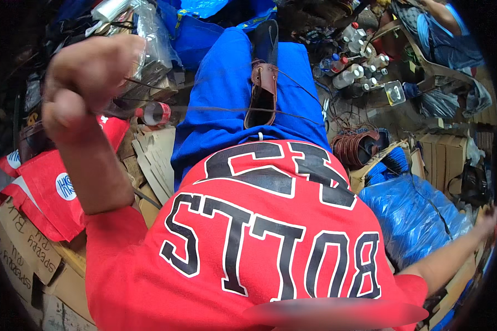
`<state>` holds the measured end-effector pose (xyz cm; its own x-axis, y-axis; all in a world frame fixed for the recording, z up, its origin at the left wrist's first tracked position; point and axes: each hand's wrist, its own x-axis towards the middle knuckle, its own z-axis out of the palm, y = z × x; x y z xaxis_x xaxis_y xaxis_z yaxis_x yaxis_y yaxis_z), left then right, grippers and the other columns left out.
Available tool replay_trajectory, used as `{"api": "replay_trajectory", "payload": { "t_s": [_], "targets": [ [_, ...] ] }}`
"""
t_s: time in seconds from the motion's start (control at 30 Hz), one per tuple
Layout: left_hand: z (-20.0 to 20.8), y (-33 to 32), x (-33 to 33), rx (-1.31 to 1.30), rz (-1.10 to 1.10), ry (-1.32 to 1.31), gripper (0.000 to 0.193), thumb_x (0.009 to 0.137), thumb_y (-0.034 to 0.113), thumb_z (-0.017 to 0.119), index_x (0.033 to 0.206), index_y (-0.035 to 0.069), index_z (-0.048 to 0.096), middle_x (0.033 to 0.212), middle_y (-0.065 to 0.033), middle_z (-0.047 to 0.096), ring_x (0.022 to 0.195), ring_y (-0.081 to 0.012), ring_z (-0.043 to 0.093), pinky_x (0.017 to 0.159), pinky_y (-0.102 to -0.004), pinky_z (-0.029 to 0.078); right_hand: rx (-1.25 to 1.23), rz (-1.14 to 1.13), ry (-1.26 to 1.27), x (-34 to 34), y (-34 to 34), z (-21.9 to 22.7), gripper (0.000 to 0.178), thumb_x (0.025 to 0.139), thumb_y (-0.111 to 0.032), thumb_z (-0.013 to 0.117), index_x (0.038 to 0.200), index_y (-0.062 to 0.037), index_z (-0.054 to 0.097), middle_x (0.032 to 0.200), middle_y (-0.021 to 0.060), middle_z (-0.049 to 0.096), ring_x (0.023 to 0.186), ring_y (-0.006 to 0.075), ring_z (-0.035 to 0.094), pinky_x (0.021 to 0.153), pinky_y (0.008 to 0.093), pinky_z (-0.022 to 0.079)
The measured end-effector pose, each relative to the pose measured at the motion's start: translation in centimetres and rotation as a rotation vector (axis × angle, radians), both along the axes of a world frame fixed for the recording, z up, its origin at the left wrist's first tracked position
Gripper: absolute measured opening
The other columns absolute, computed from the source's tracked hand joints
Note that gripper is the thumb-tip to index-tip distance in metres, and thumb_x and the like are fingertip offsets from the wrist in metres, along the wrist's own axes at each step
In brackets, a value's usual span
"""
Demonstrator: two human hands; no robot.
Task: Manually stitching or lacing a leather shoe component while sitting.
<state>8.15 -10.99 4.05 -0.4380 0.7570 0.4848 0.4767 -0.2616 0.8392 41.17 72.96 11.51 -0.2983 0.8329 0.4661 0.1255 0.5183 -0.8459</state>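
Note:
A brown leather shoe (264, 91) stands between my knees, its opening toward me and lace ends at its eyelets. Its far end meets a dark, sole-like piece (265, 39). My left hand (88, 77) is raised at the upper left, blurred, fingers curled shut around a dark thread (204, 108). The thread stretches from that hand across my lap, past the shoe's near end. My right arm reaches far out to the right. My right hand (485, 225) is small and smeared at the picture's rim, so its fingers and anything in them cannot be made out.
Several plastic bottles (356, 69) crowd the floor at the upper right. Coiled brown leather pieces (356, 149) lie beside my right thigh, near a blue plastic bag (414, 212). A red bag (52, 190) and cardboard (27, 243) sit on my left. Another person's arm (444, 16) shows top right.

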Motion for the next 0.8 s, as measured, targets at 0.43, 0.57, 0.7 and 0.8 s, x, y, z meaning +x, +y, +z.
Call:
{"api": "replay_trajectory", "payload": {
  "t_s": [0.43,0.57,0.7,0.8],
  "targets": [
    [-10.4,7.9,0.3,-0.444,0.653,0.424,0.017,0.072,0.007,0.069,0.089,0.006,0.068,0.087,-0.0110,0.064,0.086,-0.0274,0.061,0.077,-0.0352,0.049,-0.558,0.865,-0.111,-25.8,-36.1,-18.4,0.035,0.093,-0.013,0.055,0.126,-0.0013,0.051,0.103,0.0126,0.065,0.083,0.0139,0.063,0.078,0.0254,0.051],
    [-13.4,16.3,0.8,-0.637,0.380,0.714,0.013,0.070,0.015,0.070,0.079,0.008,0.064,0.081,-0.0072,0.062,0.085,-0.0249,0.060,0.073,-0.0388,0.046,-0.649,1.105,-0.080,-26.8,-39.0,-19.1,0.054,0.095,-0.009,0.049,0.142,-0.0026,0.023,0.108,0.0165,0.062,0.086,0.0176,0.063,0.081,0.0284,0.051],
    [-13.2,16.4,0.6,-0.681,0.327,0.751,0.009,0.071,0.012,0.068,0.077,0.008,0.063,0.075,-0.0056,0.060,0.081,-0.0243,0.059,0.070,-0.0384,0.045,-0.880,1.207,-0.148,-26.3,-40.7,-20.7,0.026,0.092,-0.010,0.052,0.115,0.0014,0.054,0.104,0.0119,0.063,0.089,0.0186,0.063,0.083,0.0322,0.050],
    [-11.6,12.0,0.3,-0.526,0.382,0.559,0.009,0.071,0.009,0.069,0.077,0.006,0.063,0.074,-0.0081,0.059,0.076,-0.0259,0.059,0.068,-0.0378,0.046,-0.660,1.157,-0.313,-26.0,-41.5,-21.5,0.018,0.089,-0.013,0.058,0.102,-0.0011,0.062,0.103,0.0089,0.064,0.090,0.0142,0.060,0.086,0.0283,0.044]
  ]
}}
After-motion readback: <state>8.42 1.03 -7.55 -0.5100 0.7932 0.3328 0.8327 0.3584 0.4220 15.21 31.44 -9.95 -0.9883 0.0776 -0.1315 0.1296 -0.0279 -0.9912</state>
